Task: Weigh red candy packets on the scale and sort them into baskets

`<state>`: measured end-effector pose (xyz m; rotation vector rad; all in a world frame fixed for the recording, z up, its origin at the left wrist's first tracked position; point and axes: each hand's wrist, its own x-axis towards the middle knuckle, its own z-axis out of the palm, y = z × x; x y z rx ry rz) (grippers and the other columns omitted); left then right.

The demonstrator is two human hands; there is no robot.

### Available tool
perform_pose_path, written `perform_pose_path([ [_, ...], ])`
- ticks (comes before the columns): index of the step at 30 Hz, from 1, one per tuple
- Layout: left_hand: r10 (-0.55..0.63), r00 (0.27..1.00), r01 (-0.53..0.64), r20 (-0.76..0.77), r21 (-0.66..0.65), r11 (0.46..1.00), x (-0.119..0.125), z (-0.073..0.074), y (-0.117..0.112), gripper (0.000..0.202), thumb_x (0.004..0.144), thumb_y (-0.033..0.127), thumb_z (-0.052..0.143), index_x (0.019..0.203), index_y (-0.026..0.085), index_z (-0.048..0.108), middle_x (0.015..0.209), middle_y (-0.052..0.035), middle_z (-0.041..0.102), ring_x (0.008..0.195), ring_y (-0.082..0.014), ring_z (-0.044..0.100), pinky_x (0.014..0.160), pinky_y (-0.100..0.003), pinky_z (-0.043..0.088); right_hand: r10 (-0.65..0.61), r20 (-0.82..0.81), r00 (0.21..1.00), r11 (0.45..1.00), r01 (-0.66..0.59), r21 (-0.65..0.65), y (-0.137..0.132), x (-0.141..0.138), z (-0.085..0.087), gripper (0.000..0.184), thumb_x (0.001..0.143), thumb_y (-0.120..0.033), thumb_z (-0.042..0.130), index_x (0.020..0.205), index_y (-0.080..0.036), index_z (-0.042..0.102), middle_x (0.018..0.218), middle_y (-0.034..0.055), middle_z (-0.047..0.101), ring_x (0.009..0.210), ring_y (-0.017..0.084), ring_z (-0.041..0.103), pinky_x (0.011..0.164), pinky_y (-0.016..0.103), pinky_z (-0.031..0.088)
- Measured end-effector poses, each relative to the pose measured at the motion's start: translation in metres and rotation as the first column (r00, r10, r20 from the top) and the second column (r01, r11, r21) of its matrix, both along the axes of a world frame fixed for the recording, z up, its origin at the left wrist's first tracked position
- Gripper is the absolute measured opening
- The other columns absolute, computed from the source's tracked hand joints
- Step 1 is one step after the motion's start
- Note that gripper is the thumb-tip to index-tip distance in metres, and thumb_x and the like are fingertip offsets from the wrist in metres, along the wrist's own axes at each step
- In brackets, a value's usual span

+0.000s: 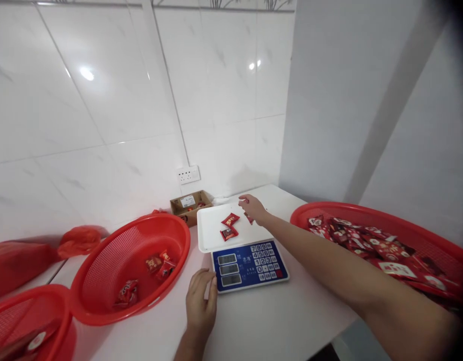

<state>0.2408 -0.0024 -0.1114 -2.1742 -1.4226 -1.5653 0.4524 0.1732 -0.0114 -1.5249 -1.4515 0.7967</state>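
Note:
A digital scale (250,265) with a blue keypad and a white weighing tray (212,245) stands on the table. Two small red-wrapped snack packets lie on the tray, one packet (230,219) just behind the other packet (229,233). My right hand (254,209) is over the tray's right side, its fingers closed on a red snack packet (248,218), mostly hidden by the hand. Beside the scale's lower left corner rests my left hand (201,296), thumb apart from the loosely bent fingers, with nothing in it.
At right, a red basket (329,206) holds many red packets. A red basket (103,260) with several packets stands on the left, another red basket (62,321) nearer. Behind the scale are a cardboard box (179,206) and a wall socket (188,174). Red plastic bags (79,241) lie far left.

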Motion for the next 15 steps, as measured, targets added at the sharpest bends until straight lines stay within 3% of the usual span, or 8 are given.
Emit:
perform_pose_path([
  [4,-0.025,0.997,0.031,0.068,-0.082,0.996,0.002,-0.003,0.0,0.015,0.083,0.022,0.049,0.087,0.019,0.064,0.085,-0.0068,0.068,0.084,-0.0175,0.063,0.075,-0.031,0.053,0.05,-0.013,0.999,0.999,-0.051,-0.019,-0.002,0.003,0.006,0.044,0.086,-0.034,0.045,0.126,-0.017,0.045,0.106,0.0097,0.063,0.076,0.014,0.061,0.064,0.027,0.052],
  [9,-0.046,0.983,0.082,0.178,-0.199,0.977,0.002,-0.003,-0.002,0.017,0.084,0.027,0.049,0.086,0.018,0.064,0.084,-0.007,0.068,0.083,-0.0174,0.063,0.073,-0.03,0.053,0.125,0.071,0.99,0.992,-0.125,-0.004,-0.012,0.027,0.009,0.048,0.085,-0.039,0.047,0.128,-0.017,0.046,0.123,0.0118,0.057,0.109,0.02,0.054,0.09,0.032,0.044],
  [12,-0.03,0.976,0.088,0.217,-0.263,0.961,0.002,-0.003,-0.002,0.022,0.083,0.032,0.049,0.085,0.018,0.065,0.086,-0.0082,0.068,0.084,-0.0188,0.063,0.073,-0.031,0.053,0.125,0.165,0.978,0.992,-0.128,0.009,-0.018,0.065,0.007,0.049,0.085,-0.037,0.048,0.129,-0.017,0.045,0.126,0.0121,0.055,0.113,0.021,0.052,0.094,0.032,0.042],
  [15,-0.002,0.972,0.08,0.236,-0.318,0.945,0.001,-0.002,-0.003,0.026,0.082,0.038,0.049,0.085,0.018,0.066,0.088,-0.0084,0.069,0.085,-0.0198,0.064,0.072,-0.03,0.054,0.064,0.284,0.957,0.997,-0.07,0.012,-0.027,0.125,0.006,0.049,0.079,-0.033,0.057,0.125,-0.017,0.05,0.127,0.0116,0.054,0.116,0.023,0.05,0.098,0.035,0.038],
])
